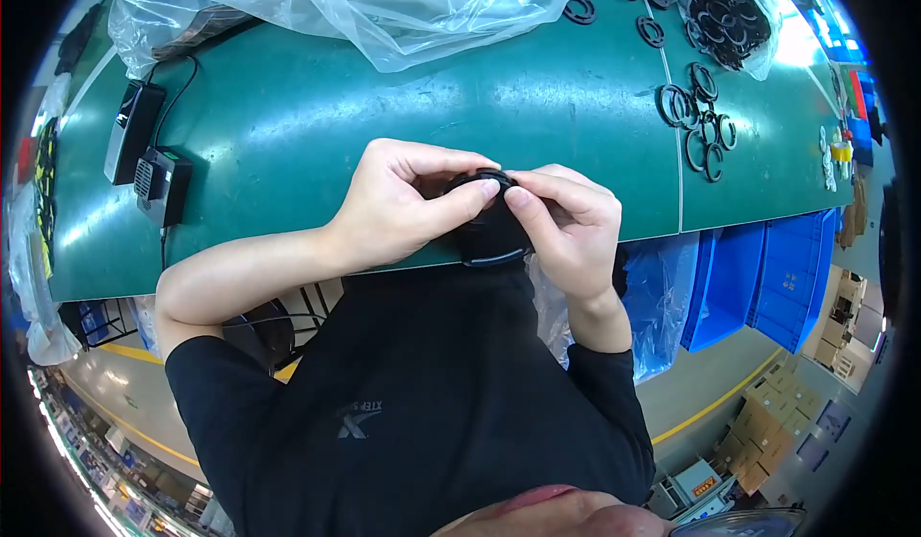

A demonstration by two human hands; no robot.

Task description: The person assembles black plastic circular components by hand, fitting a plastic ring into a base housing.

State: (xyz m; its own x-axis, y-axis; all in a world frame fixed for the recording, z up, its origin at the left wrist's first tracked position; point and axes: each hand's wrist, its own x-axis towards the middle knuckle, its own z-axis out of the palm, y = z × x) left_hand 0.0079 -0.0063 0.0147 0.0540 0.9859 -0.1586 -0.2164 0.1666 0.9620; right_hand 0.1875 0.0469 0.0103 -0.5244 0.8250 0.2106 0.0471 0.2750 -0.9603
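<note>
A round black part [491, 235] with a thin pale rim is held between both hands at the near edge of the green table [288, 115]. My left hand [403, 201] wraps it from the left, thumb pressed on its top. Gripping its right side, my right hand [566, 220] has its thumb tip meeting the left thumb on the part's upper edge. Most of the part is hidden by my fingers.
Several loose black rings [696, 119] lie on the table at the right, with more rings in a clear bag [729, 19] behind. Large clear plastic bags [365, 0] lie at the back. Two black power adapters [144, 153] sit left. Blue bins [758, 278] stand below right.
</note>
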